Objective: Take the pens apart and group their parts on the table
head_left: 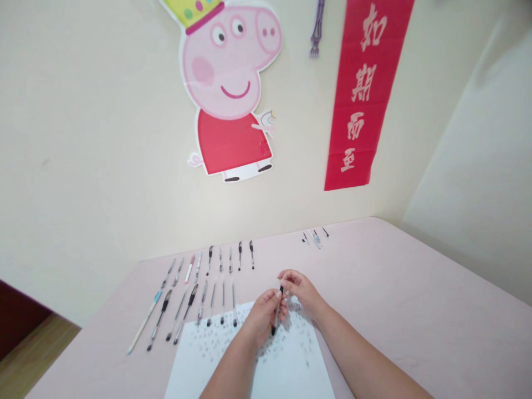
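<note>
Sheet of white paper (291, 377), lower centre of the frame, scattered with small dark marks; lies flat on a pale pink tabletop (436, 316).

Left hand (265, 315), above the paper: fingers closed on the barrel of a clear-barrelled pen (277, 315). Pen tilted, black lower end pointing down towards the sheet, black section at the upper end.

Right hand (302, 291), just beside the left: thumb and fingers pinched at the pen's upper end.

Nearer row of pens (202, 302), left of centre: eight pieces, slanted at left, nearly upright in the frame at right; includes one cream-and-blue pen (143, 324) at the left end and two with black caps.

Farther row of pens (220, 259), behind it: nine pieces, among them one pink-and-white pen (189, 270) and three black-capped.

Small group of slim pen-like pieces (316, 238), tabletop's far edge, right of centre; too small to identify.

Wall (103, 138): Peppa Pig cutout (233, 141), upper centre; red banner (357, 111) with pale Chinese characters, upper right; purple skeletal-arm ornament (317, 30) between them.
</note>
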The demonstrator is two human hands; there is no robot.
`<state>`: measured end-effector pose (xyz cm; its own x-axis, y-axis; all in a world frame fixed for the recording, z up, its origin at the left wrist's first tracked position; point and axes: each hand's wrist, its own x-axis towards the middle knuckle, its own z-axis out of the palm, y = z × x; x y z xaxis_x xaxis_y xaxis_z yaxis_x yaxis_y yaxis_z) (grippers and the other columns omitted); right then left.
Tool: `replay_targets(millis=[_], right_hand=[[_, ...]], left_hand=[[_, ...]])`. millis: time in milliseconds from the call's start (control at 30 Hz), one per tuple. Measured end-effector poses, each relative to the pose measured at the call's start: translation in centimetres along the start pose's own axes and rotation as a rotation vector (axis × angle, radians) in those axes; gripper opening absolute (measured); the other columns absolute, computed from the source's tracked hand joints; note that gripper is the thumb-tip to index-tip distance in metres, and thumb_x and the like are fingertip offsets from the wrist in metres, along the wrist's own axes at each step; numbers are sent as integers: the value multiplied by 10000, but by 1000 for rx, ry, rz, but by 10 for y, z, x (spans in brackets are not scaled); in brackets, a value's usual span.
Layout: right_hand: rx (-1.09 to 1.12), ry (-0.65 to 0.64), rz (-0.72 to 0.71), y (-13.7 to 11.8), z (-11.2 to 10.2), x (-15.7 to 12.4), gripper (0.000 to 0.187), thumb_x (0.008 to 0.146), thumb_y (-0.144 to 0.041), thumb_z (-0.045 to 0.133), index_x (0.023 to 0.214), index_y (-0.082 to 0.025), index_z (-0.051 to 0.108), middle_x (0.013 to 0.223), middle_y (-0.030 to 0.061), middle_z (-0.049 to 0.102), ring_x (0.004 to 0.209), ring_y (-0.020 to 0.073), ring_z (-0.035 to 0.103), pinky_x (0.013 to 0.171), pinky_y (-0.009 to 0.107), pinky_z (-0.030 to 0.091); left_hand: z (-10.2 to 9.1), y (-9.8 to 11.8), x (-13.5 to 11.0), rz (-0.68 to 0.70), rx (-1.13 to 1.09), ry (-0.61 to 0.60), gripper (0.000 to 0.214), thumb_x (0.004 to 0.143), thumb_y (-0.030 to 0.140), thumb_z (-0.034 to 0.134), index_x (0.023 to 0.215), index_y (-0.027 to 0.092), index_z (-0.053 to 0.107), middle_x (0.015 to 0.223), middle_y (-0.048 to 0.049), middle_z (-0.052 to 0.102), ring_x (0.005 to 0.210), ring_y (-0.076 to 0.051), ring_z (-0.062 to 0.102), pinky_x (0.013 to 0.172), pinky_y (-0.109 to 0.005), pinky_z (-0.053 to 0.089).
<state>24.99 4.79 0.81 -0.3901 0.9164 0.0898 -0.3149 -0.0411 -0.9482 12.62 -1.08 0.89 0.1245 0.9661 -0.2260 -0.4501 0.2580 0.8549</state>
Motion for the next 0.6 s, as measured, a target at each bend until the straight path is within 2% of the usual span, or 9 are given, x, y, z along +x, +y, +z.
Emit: replay_targets(millis=[200,367,600], right_hand=[[-41,-32,-44,-3,-1,-1,199,696,-382,681,691,-188,635,887,14,590,613,92,496,578,236,382],[-51,-8,-14,-2,-2,0,219,717,-403,651,801,-201,667,794,4,583,593,100,497,561,237,381],[-36,-29,-17,-1,1,0,291,652,-436,708,646,-177,576,841,8,601,508,69,459,529,236,372]], left_hand=[[-1,0,1,-4,-4,-11,326,672,402,710,762,108,602,632,-2,563,512,-73,515,465,-192,378],[-1,-1,2,-21,-23,-8,326,678,405,706,759,104,609,613,-3,563,502,-72,512,464,-194,380],[-2,-3,3,-12,-9,-18,329,681,410,703,757,104,609,624,-4,564,505,-73,516,469,-196,382]])
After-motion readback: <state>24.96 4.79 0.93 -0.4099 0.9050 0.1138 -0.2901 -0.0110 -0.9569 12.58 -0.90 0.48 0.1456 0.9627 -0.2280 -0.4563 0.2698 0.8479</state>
